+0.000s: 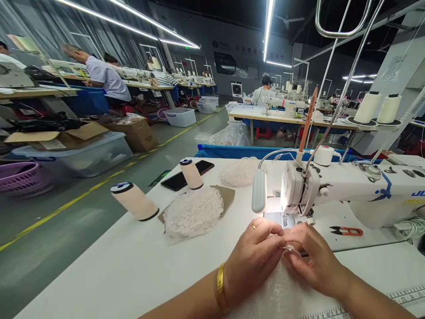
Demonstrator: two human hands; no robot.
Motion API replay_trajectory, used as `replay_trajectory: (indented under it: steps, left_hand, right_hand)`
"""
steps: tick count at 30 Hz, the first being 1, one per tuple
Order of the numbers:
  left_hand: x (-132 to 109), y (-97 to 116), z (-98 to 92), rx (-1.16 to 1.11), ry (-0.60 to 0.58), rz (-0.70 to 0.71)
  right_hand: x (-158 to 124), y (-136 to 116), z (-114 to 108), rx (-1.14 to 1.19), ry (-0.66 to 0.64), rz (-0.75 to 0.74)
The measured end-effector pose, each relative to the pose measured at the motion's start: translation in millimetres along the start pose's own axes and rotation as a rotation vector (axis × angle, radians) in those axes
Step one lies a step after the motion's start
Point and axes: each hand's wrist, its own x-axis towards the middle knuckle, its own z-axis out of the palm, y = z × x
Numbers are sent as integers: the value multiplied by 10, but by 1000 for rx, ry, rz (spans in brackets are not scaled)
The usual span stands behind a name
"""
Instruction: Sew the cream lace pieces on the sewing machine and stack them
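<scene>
My left hand (257,252), with a gold ring and a gold bangle, pinches the edge of a thin white lace fabric (277,288). Opposite it, my right hand (315,259) grips the same fabric, the fingertips of both hands almost meeting. They are just in front of the needle and presser foot (284,219) of a white sewing machine (312,181). From between my hands the sheer fabric hangs down toward me. A small lamp (259,190) lights the needle area. Orange-handled thread snips (347,231) lie on the machine bed to the right.
Lace pieces (194,212) lie stacked at the left, with another lace pile (239,172) behind. Two thread cones, one tilted (134,201) and one nearer the phone (191,173), stand by a black phone (175,180). A ruler (407,296) lies lower right. Co-workers sit at machines beyond.
</scene>
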Motion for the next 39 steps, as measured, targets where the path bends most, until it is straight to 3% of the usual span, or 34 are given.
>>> replay_trajectory:
  steps: [6,9,12,15,16,18,20,22,26,31,34,37,39]
  left_hand:
    - [65,107,-21,-133,4,-63]
    - [94,298,-106,-189,-70,-82]
    - [53,547,-178,-354,-221,-109]
    - [-13,669,-131,-478,-340,-201]
    - [-24,653,-84,-476,-351,-265]
    - [-17,538,38,-408,-371,-422]
    - [20,356,161,-247,-475,-548]
    - [58,179,246,-24,-507,-586]
    - [46,-11,283,194,-419,-436]
    - [-46,-90,278,238,-258,-18]
    - [-71,-131,297,212,-233,45]
    - [-76,-148,308,186,-238,18]
    - [-78,-151,308,171,-246,7]
  right_hand:
    - [42,-65,-84,-16,56,-86]
    - [-37,-274,-269,-35,-24,-45]
    - [-194,-546,-544,-4,-85,30]
    - [-249,-674,-765,126,-324,266]
    - [-219,-651,-787,129,-396,364]
    - [-96,-505,-726,73,-398,522]
    - [73,-280,-550,-19,-409,584]
    - [234,-69,-333,-155,-411,597]
    - [433,100,-40,-281,-419,640]
    - [475,89,-36,-289,-420,720]
    - [355,104,-91,-389,-398,642]
    - [169,63,-131,-623,-298,313]
    - [72,5,-130,-629,-215,63]
